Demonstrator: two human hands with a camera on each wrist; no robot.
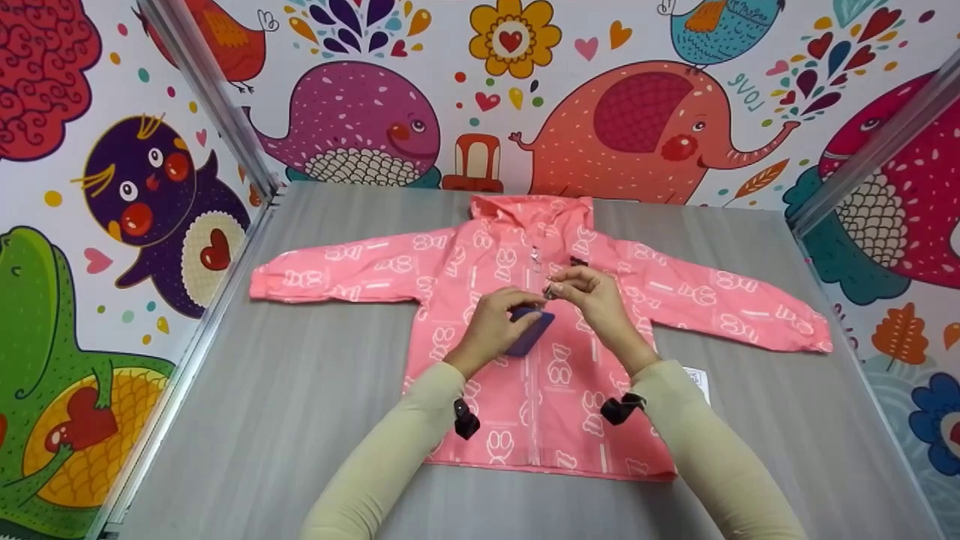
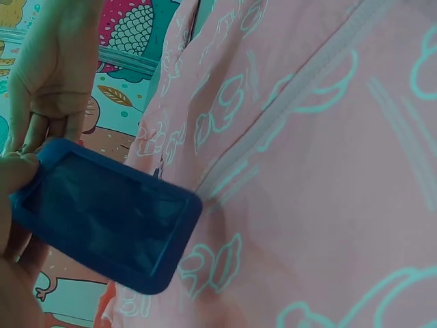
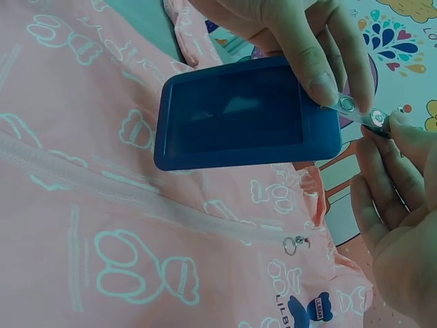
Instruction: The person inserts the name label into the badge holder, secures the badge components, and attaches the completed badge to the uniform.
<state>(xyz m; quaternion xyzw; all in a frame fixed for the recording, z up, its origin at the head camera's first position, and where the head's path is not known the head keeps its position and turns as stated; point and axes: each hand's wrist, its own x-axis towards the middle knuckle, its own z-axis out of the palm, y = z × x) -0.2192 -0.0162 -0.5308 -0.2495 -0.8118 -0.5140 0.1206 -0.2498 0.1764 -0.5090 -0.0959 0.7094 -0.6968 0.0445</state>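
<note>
A pink hooded jacket point(image 1: 442, 375) with white bear prints lies spread flat, zipped up the front. Over its middle, my left hand point(image 1: 487, 326) pinches a dark blue badge holder point(image 3: 235, 113) near its top end, thumb on the front face. From that end runs a short clear strap point(image 3: 354, 110) with metal snaps. My right hand point(image 1: 604, 304) pinches the small metal clip point(image 3: 377, 130) at the strap's far end between thumb and fingers. Just beyond the hands, toward the hood, is the jacket's ring zipper pull point(image 3: 292, 244), touched by neither hand.
The grey table point(image 1: 322, 405) bears the jacket, its sleeves stretched to both sides. A white printed paper point(image 1: 699, 381) shows partly from behind the right forearm. Cartoon-printed panels point(image 1: 480, 105) with metal posts point(image 1: 217, 105) enclose the back and sides.
</note>
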